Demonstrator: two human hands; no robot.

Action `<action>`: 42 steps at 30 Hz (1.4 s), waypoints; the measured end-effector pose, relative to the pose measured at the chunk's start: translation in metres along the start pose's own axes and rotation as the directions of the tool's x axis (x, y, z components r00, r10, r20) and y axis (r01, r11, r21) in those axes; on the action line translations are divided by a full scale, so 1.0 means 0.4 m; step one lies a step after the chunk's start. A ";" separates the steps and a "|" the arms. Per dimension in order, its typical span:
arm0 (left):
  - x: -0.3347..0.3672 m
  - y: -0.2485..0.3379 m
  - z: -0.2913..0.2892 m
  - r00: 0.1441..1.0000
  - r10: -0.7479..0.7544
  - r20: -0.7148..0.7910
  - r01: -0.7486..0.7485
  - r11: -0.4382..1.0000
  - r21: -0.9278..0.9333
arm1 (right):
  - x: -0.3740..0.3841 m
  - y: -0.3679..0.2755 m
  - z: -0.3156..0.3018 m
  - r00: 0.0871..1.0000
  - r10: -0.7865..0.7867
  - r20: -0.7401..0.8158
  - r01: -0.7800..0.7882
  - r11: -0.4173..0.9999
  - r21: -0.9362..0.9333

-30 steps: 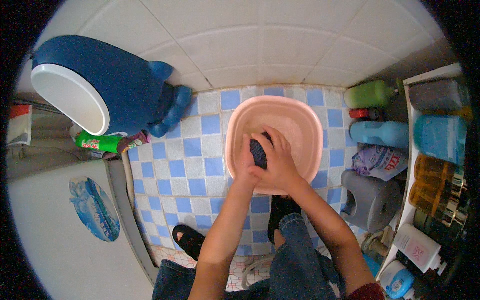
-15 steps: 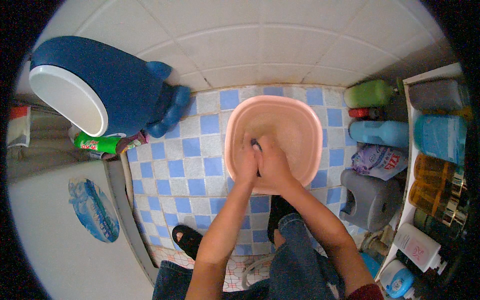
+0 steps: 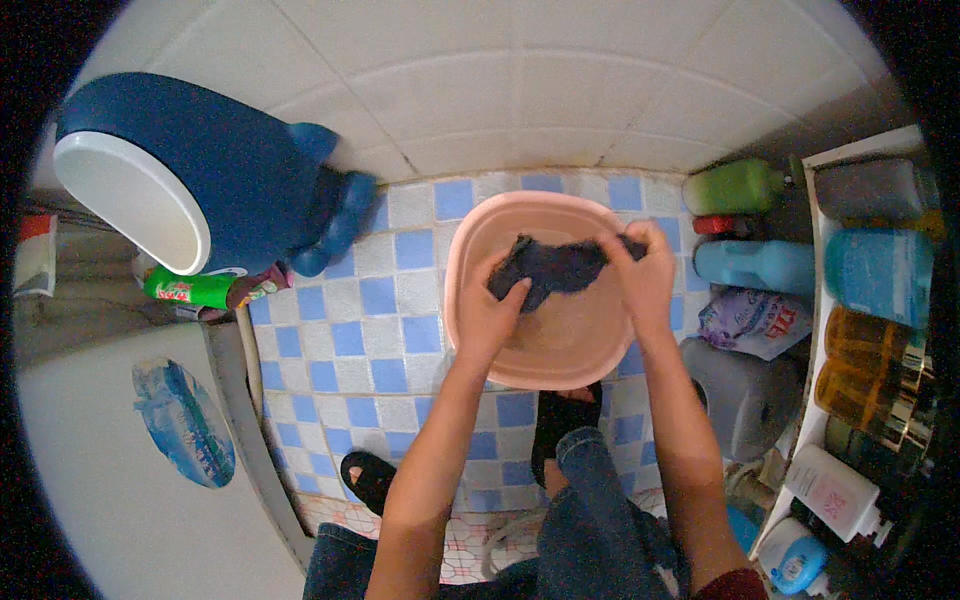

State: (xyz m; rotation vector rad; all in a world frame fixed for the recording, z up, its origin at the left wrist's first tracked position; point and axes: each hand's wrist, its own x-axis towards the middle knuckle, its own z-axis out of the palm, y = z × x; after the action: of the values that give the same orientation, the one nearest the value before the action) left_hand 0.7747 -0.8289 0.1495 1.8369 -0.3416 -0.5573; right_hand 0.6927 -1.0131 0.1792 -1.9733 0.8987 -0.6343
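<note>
A small dark cloth (image 3: 563,268), its exact kind unclear, stretches between my two hands over the pink basin (image 3: 553,383). My left hand (image 3: 489,312) grips the cloth's left end inside the basin, thumb laid across it. Near the basin's right rim, my right hand (image 3: 642,278) pinches the other end with bent fingers. The cloth hangs a little crumpled and looks wet. Cloudy water (image 3: 560,335) lies in the basin below it.
The basin stands on blue and white floor tiles (image 3: 410,250). A blue child's urinal (image 3: 230,170) is at the far left, beside a green packet (image 3: 190,287). On the right are a grey plastic stool (image 3: 745,400), a purple pouch (image 3: 752,322) and a shelf (image 3: 815,340) of bottles. My slippered feet are near the basin.
My hands were together in the basin with the cloth bunched between them. They have moved apart, the right one up and rightward, and the cloth is now spread out.
</note>
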 end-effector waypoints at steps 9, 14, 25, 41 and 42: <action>0.051 -0.131 0.077 0.996 0.008 0.086 -0.025 0.980 0.199 | -0.032 0.107 0.061 0.912 -0.176 0.370 0.341 0.827 -0.447; -0.019 -0.222 0.079 0.943 0.061 0.328 -0.290 0.638 0.714 | -0.119 0.169 0.158 0.703 -0.218 0.677 0.669 0.527 -0.525; -0.032 -0.166 0.086 0.973 -0.165 0.161 -0.035 0.587 0.809 | -0.076 0.196 0.167 0.812 -0.061 0.581 0.305 0.892 -0.332; 0.050 -0.104 0.038 0.994 0.061 -0.090 -0.053 0.995 0.086 | 0.016 0.128 0.061 0.916 -0.189 0.354 0.354 0.795 -0.493; 0.052 -0.113 0.046 0.982 0.156 -0.108 -0.135 0.974 0.181 | 0.010 0.156 0.092 0.934 -0.093 0.345 0.211 0.924 -0.320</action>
State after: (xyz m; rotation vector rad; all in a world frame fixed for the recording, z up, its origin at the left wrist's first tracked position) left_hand 0.7807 -0.8393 0.0979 1.9838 -0.4497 -0.3201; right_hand 0.6992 -1.0215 0.1075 -2.4030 0.6895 -0.2248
